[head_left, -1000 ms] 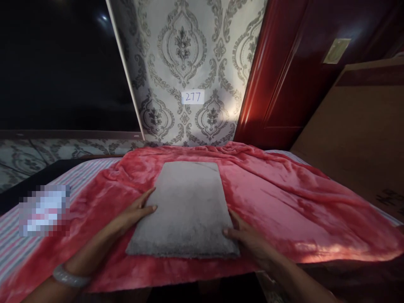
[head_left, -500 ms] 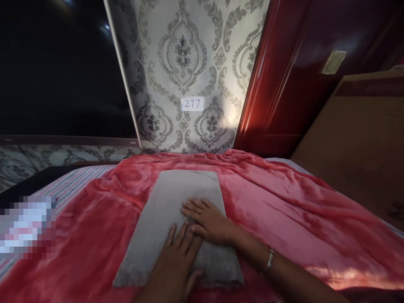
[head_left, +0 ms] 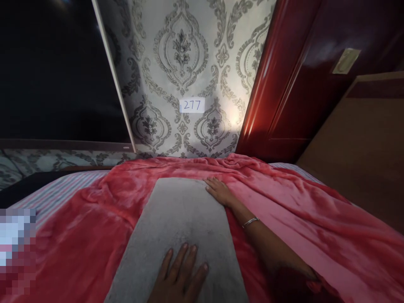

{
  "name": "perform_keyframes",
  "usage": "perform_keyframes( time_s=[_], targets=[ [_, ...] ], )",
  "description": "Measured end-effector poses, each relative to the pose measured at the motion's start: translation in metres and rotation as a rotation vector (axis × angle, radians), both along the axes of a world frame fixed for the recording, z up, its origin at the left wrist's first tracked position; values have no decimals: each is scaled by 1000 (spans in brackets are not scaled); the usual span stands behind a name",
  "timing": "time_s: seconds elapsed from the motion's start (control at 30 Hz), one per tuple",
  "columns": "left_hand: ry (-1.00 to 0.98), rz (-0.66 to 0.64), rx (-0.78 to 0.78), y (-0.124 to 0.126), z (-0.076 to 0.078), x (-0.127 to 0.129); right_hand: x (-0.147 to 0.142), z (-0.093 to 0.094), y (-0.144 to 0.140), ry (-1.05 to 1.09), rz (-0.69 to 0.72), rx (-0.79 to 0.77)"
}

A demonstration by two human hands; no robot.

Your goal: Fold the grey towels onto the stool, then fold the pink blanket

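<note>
Though it's flat, gray cloth (head_left: pixel 179 206) looks mottled.

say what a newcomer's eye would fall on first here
Probably the red blanket across the foreground, with a gray cloth flat on it. The left hand is over the cloth's near part, the right hand at its far right corner. Above, paper reading 277 is on the patterned wall.

Head-worn view, facing forward, angled down
</note>
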State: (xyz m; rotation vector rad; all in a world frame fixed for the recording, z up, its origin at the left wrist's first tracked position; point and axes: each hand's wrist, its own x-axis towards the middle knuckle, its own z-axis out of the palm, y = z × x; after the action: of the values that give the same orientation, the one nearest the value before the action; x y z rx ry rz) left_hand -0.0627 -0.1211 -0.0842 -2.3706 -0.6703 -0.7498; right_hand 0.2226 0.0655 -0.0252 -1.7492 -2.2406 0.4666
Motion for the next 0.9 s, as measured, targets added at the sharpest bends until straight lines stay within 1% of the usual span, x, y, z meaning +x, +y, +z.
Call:
perform_keyframes(
  time_s=[0.13,0.23,0.37,0.43,0.47,0.5,0.53,0.6,0.67,0.73,0.8,0.83,0.9],
  targets=[
    [20,-7,-30,-6,10,1,-2,-1,-2,-16,-21,-10],
    [34,39,-144,-17,21,2,-3,3,-5,-36,-36,-13],
    [55,85,-342,-31,30,3,-10,20,-8,-68,-65,-23],
    [23,60,-396,-33,32,1,-22,32,-18,-84,-75,8],
    [0,32,-402,-34,32,-1,-31,37,-26,-89,-56,45],
    [-30,-6,-387,-34,33,-4,-42,42,-38,-89,-7,86],
    [-73,-47,-353,-35,34,-8,-54,45,-52,-82,72,129],
    [-164,-105,-266,-36,38,-19,-78,46,-85,-41,323,156],
    [-205,-107,-210,-37,41,-30,-98,42,-117,31,593,130],
    [-186,-63,-172,-38,39,-36,-109,37,-136,116,730,99],
    [-152,-17,-95,-37,30,-38,-110,33,-137,176,755,86],
    [-146,3,-50,-37,23,-37,-108,32,-129,183,740,92],
    [-152,32,1,-36,8,-35,-102,31,-101,133,663,104]
  ],
)
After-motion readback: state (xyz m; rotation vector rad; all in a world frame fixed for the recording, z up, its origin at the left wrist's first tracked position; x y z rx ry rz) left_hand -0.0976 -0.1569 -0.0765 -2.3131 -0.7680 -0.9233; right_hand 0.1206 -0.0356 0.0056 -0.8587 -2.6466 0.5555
